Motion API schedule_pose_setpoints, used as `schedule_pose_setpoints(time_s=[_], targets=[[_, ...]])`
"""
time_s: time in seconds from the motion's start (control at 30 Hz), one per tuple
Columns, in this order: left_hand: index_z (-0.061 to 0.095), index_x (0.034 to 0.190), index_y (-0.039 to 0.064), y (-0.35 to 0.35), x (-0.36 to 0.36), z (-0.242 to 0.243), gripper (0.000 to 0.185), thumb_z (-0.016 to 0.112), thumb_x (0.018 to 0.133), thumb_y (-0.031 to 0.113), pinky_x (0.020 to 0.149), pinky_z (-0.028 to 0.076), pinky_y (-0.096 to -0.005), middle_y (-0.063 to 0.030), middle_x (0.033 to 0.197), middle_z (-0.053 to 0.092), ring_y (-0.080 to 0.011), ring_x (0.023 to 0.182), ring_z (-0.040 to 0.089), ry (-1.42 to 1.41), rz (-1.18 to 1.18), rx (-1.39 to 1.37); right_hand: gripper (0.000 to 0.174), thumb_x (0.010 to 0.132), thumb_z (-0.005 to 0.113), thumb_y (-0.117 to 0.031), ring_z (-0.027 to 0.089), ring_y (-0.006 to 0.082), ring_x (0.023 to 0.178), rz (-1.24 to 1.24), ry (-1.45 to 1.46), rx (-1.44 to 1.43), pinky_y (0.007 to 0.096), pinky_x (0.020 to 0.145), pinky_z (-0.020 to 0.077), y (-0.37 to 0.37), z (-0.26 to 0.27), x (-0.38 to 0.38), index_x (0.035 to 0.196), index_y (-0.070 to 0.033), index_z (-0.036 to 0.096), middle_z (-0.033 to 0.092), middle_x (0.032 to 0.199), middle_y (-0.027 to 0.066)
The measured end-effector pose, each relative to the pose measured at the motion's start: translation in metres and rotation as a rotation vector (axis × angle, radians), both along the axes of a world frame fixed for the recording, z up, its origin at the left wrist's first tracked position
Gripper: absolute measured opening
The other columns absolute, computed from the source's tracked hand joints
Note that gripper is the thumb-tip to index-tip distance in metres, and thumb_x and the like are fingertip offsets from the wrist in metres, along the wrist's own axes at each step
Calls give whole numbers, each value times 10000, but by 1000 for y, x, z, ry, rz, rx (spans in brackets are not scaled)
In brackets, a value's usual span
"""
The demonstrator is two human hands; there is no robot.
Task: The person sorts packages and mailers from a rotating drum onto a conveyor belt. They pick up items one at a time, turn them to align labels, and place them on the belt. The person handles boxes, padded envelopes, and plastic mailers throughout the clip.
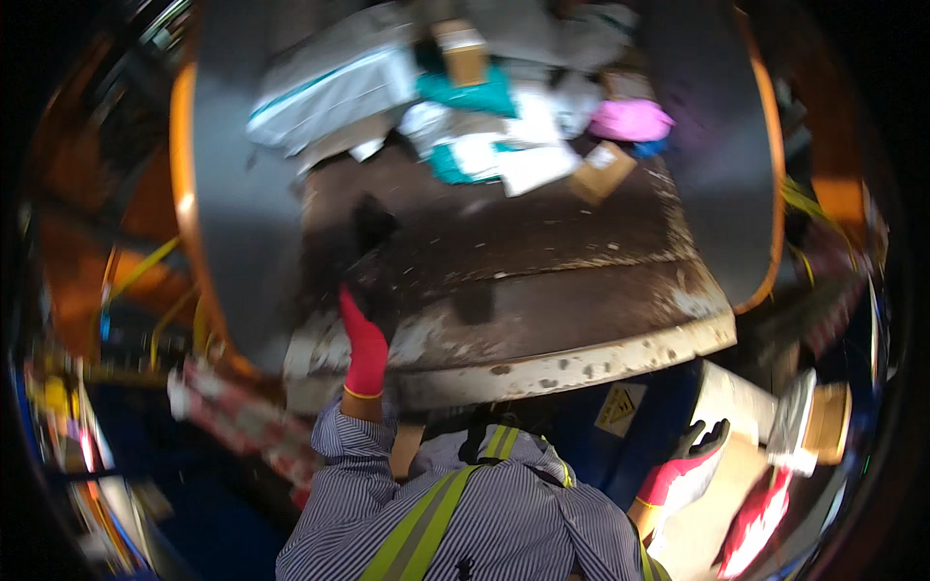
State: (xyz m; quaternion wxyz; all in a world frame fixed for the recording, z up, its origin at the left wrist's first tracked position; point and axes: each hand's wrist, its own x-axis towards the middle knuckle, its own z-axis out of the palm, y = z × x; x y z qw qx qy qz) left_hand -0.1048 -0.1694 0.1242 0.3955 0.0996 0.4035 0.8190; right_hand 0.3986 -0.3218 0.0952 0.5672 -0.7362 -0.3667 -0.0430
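Note:
My left hand (369,301), in a black glove with a pink cuff, reaches over the worn brown conveyor bed (472,225) near its front edge. Its fingers are dark and blurred, so I cannot make out their shape or contact. Low on the right, my right hand (686,465) wears a pink, grey and black glove. Its fingers are spread and hold nothing. Below it is a large cardboard box (697,534); contact is unclear. Close by on the right are a grey plastic-wrapped parcel (792,414), a small brown carton (827,425) and a red package (755,519).
Farther up the bed lie a big white parcel bag (334,102), teal packages (472,94), a pink bag (632,120) and small cardboard boxes (603,173). Grey side walls (240,218) with orange rims flank the bed. Its chipped front lip (538,378) crosses before my body.

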Motion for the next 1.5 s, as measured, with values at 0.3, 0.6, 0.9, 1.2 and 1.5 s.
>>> schedule_pose_setpoints(time_s=[0.3,0.6,0.9,1.2,1.5], targets=[[496,1224,56,-280,-141,12,376,491,904,253,981,385,-391,-107,1264,502,-253,1129,500,695,1301,-659,467,905,544,-160,488,239,1084,409,45,-91,332,929,384,99,-9,-45,1301,35,395,479,1254,180],[522,1182,23,-324,-180,-149,347,528,877,190,959,389,-401,-161,1233,521,-306,1130,494,475,766,-1313,438,903,495,-76,496,246,1124,600,18,-55,329,924,413,144,17,-101,1319,2,387,476,1284,166],[508,1212,11,-130,-101,30,394,512,891,239,974,378,-413,-181,1235,512,-307,1151,484,1641,654,-505,459,889,480,-34,467,254,1143,473,220,-109,361,953,381,100,-5,-108,1332,7,365,454,1275,175],[75,1440,85,228,-118,83,1036,548,738,683,1069,231,-517,-185,1404,305,-364,1284,322,-312,-237,-167,460,862,466,-29,478,274,1165,320,93,-71,367,976,375,122,16,-143,1312,19,381,466,1270,183],[594,1010,28,273,-150,102,528,379,911,499,740,514,-367,-179,953,618,-271,825,612,465,-606,-321,535,800,523,-21,533,268,1069,194,175,-95,379,929,406,101,14,-158,1313,19,378,480,1257,176]])
